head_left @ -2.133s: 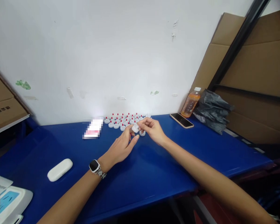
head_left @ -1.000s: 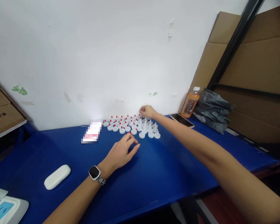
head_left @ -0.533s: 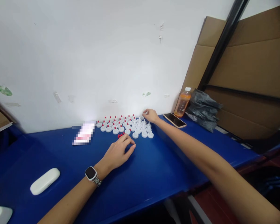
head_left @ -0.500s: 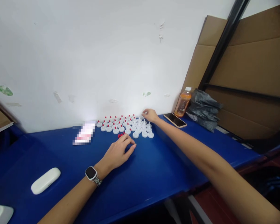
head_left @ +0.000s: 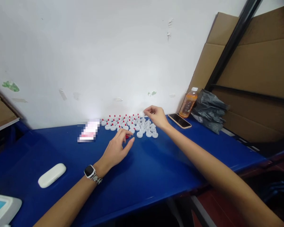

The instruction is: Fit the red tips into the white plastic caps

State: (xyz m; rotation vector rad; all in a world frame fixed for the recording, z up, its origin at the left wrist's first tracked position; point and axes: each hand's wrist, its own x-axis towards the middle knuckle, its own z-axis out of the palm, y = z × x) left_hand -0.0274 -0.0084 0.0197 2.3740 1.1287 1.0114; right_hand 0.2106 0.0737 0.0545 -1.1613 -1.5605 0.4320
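A white cap (head_left: 142, 114) is pinched by the right hand (head_left: 156, 116) at twelve o'clock — light, rigid, best gripped at its rim; left hand (head_left: 115, 148) fingers loosely spread, empty.

White caps (head_left: 142, 130) with red tips, blue table (head_left: 156, 170).

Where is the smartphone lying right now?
In the head view the smartphone lies flat on the blue table, right of the white caps and just left of the orange drink bottle.
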